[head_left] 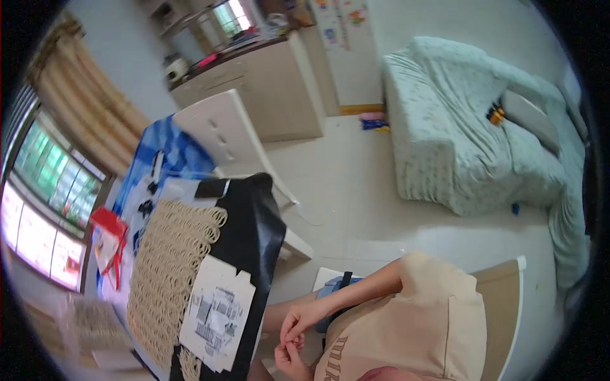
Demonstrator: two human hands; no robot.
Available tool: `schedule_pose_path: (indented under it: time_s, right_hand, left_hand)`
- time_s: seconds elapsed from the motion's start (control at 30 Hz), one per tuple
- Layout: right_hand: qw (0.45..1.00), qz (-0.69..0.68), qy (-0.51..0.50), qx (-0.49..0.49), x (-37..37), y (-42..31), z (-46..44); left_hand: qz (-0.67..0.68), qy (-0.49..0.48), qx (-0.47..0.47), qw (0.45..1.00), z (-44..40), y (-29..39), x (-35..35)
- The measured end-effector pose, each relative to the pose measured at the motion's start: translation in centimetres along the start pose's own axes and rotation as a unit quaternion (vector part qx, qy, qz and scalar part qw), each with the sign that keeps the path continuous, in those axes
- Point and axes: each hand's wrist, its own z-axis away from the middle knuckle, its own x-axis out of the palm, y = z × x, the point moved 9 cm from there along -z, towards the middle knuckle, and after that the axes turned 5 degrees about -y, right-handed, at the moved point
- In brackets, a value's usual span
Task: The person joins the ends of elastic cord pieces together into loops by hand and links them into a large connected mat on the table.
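See right hand point(304, 319) and left hand point(291, 359) drawn together in front of beige shirt point(400, 324), just off the near edge of the black-covered table point(254, 216). Seeing narrow, curled fingers point(292, 326) on both, tips meeting; can't tell whether pinching something small.

Nearest item on table: white printed card point(217, 314), lying flat, notched edges, dark print. Right beside it, beige loops point(168, 267) laid in close rows, filling much of the window side, with a few more showing past the card's bottom end. Can't tell card over loops from card butted against them.

Also got red packet point(109, 228) by the loops near the window point(54, 168), blue cloth point(178, 146) at far end, white chair point(203, 117) next to that. Well apart: sofa point(422, 127) under pale green cover, cushion point(532, 117) on it.
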Motion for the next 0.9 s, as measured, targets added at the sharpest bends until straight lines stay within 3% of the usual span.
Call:
schedule_pose_path:
  time_s: [0.13,0.23,0.33,0.43,0.5,0.53,0.63,0.67,0.87,0.9]
  right_hand:
    - [0.998,0.034,0.025,-0.046,-1.4,0.9,-0.2]
    - [0.997,-0.006,0.064,-0.052,-2.2,0.5,0.6]
    - [0.995,0.005,0.087,-0.047,-3.5,0.9,1.6]
    - [0.994,-0.051,0.089,-0.038,-4.4,1.0,2.7]
    - [0.996,-0.020,0.086,-0.029,-5.4,2.0,2.9]
    - [0.997,-0.002,0.075,-0.019,-5.7,2.2,2.9]
    - [0.996,0.081,0.002,0.024,-4.5,-0.5,3.1]
    - [0.995,0.092,-0.033,0.023,-3.7,-1.3,2.9]
    - [0.970,0.158,-0.176,-0.052,-1.4,-8.3,1.2]
    - [0.969,0.151,-0.183,-0.068,-1.2,-9.5,0.7]
  left_hand:
    - [-0.066,0.014,-0.049,0.997,-0.2,1.2,0.0]
    - [-0.039,-0.022,-0.016,0.999,-1.6,1.9,1.0]
    - [-0.091,-0.051,-0.061,0.993,-2.7,1.8,1.6]
    - [-0.073,-0.056,-0.015,0.996,-3.6,2.4,2.7]
    - [0.023,-0.011,-0.088,0.996,-3.7,0.5,3.5]
    - [0.081,0.019,-0.124,0.989,-3.4,-0.4,3.8]
    - [0.184,0.035,-0.067,0.980,-2.3,0.0,4.3]
    - [-0.010,0.036,0.108,0.993,-2.1,-1.0,5.1]
    - [0.283,0.044,-0.011,0.958,-1.3,-0.3,2.5]
    - [0.288,0.056,0.014,0.956,-1.1,0.5,1.6]
